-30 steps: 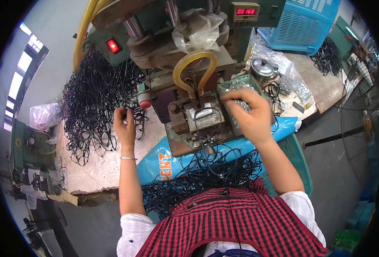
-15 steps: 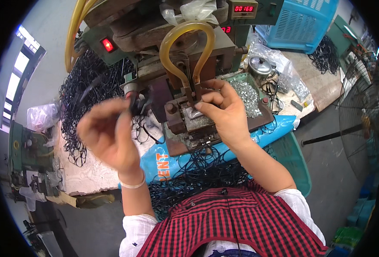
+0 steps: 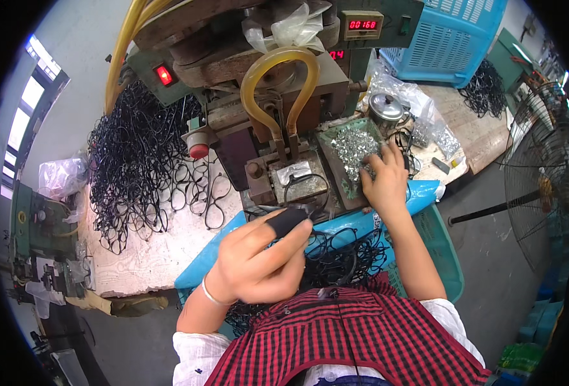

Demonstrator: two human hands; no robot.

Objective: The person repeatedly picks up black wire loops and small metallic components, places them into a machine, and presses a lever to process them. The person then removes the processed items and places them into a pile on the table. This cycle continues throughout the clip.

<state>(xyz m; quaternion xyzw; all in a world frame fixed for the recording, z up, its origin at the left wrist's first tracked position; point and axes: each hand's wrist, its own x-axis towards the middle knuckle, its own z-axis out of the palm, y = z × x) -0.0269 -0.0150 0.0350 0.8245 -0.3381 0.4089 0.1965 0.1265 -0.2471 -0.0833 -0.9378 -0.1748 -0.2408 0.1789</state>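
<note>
My left hand [image 3: 259, 257] wears a black finger cot on the index finger. Its pinched fingertips hold the end of a thin black cord loop [image 3: 305, 186], which lies over the metal die block [image 3: 294, 177] of the press. My right hand [image 3: 384, 180] reaches right of the die, with bent fingers dipped into a green tray [image 3: 336, 161] of small silver metal pieces [image 3: 355, 145]. Whether it holds a piece is hidden. A yellow hose [image 3: 278, 71] arches over the die.
A big heap of black cord loops [image 3: 139, 154] covers the bench at left. A blue basket [image 3: 426, 225] with more cords sits at my lap. Also here are a red knob [image 3: 199, 151], a metal pot [image 3: 387, 106], a blue crate [image 3: 445, 38] and a floor fan [image 3: 542, 180].
My left hand left the cord heap, lifted a loop and brought it down to the die. My right hand moved from the die to the tray of metal pieces.
</note>
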